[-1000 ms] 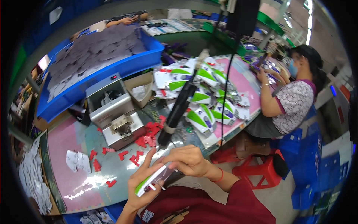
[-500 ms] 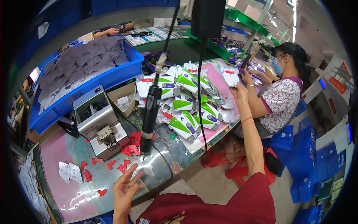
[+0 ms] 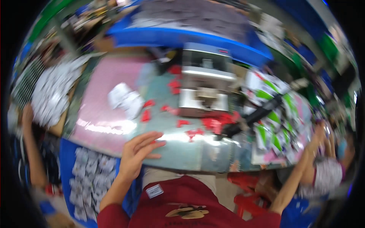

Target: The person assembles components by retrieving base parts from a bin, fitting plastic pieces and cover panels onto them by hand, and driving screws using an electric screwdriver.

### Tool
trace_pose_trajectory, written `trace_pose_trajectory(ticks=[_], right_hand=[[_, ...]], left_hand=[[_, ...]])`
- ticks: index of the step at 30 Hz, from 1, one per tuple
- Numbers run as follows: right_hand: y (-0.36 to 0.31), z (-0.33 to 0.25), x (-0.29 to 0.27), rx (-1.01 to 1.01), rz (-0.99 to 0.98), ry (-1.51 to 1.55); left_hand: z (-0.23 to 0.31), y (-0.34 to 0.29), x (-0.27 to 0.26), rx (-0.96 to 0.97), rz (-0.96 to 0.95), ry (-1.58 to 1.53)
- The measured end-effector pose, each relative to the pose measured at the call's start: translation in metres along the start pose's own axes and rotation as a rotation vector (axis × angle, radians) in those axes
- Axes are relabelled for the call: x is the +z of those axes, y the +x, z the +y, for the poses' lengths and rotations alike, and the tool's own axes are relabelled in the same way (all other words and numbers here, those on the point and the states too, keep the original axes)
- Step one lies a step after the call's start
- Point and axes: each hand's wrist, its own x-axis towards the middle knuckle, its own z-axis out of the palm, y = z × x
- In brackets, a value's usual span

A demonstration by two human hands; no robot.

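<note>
My left hand (image 3: 137, 152) hovers over the front edge of the table, its fingers stretched out and apart, holding nothing I can see. Small red plastic pieces (image 3: 216, 122) lie scattered beyond it. A pair of flat white parts (image 3: 125, 100) rests on the pink part of the table. My right arm reaches far to the right, where my right hand (image 3: 320, 133) is smeared by motion beside a pile of white-and-green plastic housings (image 3: 272, 127). Whether it holds anything is hidden by the blur. A hanging black electric screwdriver (image 3: 253, 117) slants between the red pieces and the housings.
A silver bench machine (image 3: 205, 81) stands mid-table, before a blue bin (image 3: 167, 38) heaped with grey flat pieces. Another blue bin (image 3: 65, 171) of white parts sits low at left. One co-worker (image 3: 329, 173) sits at right; another person's arm (image 3: 33, 148) shows at left.
The whole view has swung left and blurred, bringing in the left-hand bin and the person there. My right arm still stretches right; my left hand remains spread near the table edge.
</note>
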Motion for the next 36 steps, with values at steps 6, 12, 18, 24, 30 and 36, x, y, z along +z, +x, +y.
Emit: trace_pose_trajectory(ticks=[6,12,18,24,30,36], right_hand=[[-0.099,-0.278,0.056,-0.788,0.226,0.112],[-0.17,-0.403,0.124,-1.02,-0.508,0.565],[-0.214,-0.436,0.159,-1.08,-0.807,0.584],[-0.226,-0.445,0.162,-1.072,-0.943,0.586],[-0.231,-0.446,0.167,-1.131,-0.942,0.622],[-0.235,-0.444,0.168,-1.151,-0.926,0.665]], left_hand=[[0.004,-0.027,-0.077,0.125,0.393,-0.35],[-0.002,-0.071,-0.168,0.32,0.779,-0.528],[-0.035,-0.122,-0.237,0.125,0.861,-0.009],[-0.098,-0.177,-0.274,-0.214,0.395,1.177],[-0.13,-0.237,-0.271,-0.506,0.314,1.231],[-0.149,-0.286,-0.237,-0.421,0.308,1.68]])
